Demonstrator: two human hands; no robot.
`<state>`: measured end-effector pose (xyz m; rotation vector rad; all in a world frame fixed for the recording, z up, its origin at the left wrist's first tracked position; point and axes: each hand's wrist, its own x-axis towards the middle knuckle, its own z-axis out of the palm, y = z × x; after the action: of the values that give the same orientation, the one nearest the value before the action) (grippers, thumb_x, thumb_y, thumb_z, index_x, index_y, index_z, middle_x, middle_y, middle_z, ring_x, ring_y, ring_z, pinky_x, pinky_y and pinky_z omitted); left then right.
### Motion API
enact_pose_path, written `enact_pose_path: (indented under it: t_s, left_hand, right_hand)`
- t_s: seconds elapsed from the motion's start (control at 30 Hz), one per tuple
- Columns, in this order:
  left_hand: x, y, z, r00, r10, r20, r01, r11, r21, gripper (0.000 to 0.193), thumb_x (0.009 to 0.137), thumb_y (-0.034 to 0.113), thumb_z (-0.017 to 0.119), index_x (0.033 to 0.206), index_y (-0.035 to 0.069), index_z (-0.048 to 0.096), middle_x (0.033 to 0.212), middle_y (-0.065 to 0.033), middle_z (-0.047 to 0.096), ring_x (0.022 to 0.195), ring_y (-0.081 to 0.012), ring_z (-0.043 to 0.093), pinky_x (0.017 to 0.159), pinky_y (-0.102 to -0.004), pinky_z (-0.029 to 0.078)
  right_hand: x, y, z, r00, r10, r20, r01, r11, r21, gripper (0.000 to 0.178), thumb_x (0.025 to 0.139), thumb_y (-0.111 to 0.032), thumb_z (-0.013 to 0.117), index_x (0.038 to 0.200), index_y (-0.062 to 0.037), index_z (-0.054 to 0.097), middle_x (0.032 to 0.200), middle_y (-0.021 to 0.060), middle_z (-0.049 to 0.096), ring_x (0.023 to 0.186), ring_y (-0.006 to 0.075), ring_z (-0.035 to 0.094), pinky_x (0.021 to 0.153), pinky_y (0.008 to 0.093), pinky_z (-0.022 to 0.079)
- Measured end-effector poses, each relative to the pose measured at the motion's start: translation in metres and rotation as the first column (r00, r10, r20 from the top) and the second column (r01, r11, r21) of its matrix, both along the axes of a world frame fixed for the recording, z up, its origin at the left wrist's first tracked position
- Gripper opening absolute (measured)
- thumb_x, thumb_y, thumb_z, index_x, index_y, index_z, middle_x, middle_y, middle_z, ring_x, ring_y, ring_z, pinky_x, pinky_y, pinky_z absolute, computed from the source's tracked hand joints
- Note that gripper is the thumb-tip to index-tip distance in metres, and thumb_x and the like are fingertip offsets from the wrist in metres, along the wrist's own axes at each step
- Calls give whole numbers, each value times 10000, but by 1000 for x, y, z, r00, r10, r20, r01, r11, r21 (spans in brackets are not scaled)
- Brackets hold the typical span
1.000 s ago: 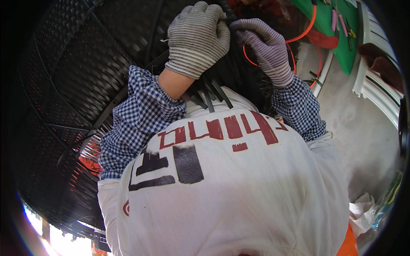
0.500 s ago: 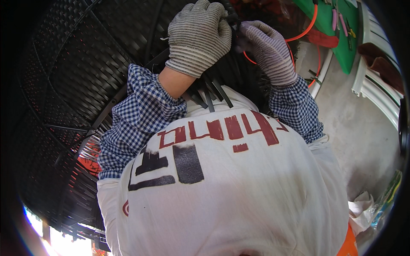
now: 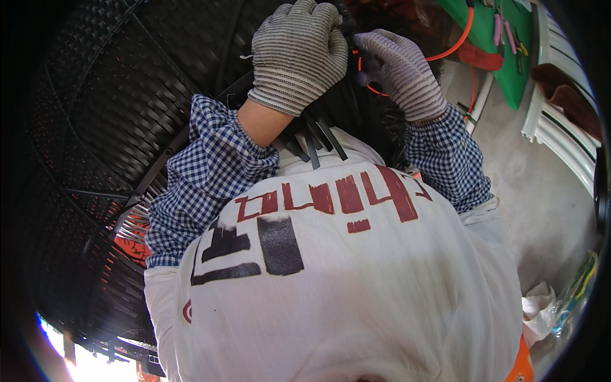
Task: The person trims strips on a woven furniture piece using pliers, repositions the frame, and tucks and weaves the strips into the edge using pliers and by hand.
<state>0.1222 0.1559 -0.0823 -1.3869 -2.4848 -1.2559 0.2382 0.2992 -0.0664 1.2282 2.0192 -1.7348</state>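
Observation:
A large black woven wicker piece (image 3: 121, 89) curves across the left and upper part of the head view. My left hand (image 3: 298, 58), in a grey-and-white striped glove, is closed at the top of it, over a dark edge or bundle of strips that it largely hides. Just to its right is my right hand (image 3: 402, 75), gloved alike, with fingers curled and pressed together; whatever they pinch is too dark to make out. Loose flat black strips (image 3: 312, 143) hang below my left wrist, their ends against my white shirt (image 3: 382, 286).
An orange hose (image 3: 463, 38) loops behind my right hand. Pink-handled tools (image 3: 509, 37) lie on a green surface (image 3: 523, 86) at the upper right. White curved rails (image 3: 560, 146) and a brown piece (image 3: 566, 95) stand beyond the grey floor (image 3: 509, 191). Crumpled plastic (image 3: 573, 299) lies lower right.
My right hand has turned slightly and shifted a little right, its forearm moving outward with it. My left hand has stayed almost in place.

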Motion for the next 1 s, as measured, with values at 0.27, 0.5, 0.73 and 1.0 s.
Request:
enact_pose_path:
  t_s: [0.27,0.5,0.73,1.0]
  left_hand:
    - [1,2,0,1000,-7,10,7,1000,3,90,783,80,654,862,49,625,795,-147,579,757,-350,602,688,-454,520]
    - [2,4,3,1000,-7,29,6,1000,21,75,791,82,654,854,53,626,787,-141,579,748,-342,602,671,-445,521]
    - [2,5,2,1000,6,10,-6,1000,17,72,791,83,659,850,55,629,788,-139,581,744,-338,604,670,-443,525]
    - [3,4,2,1000,6,5,-6,1000,24,83,788,82,663,858,53,629,786,-137,580,742,-336,604,662,-442,525]
  right_hand:
    - [7,6,-32,942,-122,-314,74,984,-161,270,951,-231,729,1063,11,684,743,36,605,640,142,624,609,307,610]
    - [13,-20,-34,876,-317,-364,293,948,-121,278,984,-155,667,1196,24,656,984,83,668,830,164,665,730,304,611]
    - [13,-29,-22,817,-491,-303,394,859,-327,291,1017,-153,609,1263,-1,644,1063,81,668,927,154,657,820,322,592]
    - [8,-20,-25,805,-483,-345,385,867,-316,306,998,-187,666,1205,38,640,961,93,670,776,155,663,691,316,618]
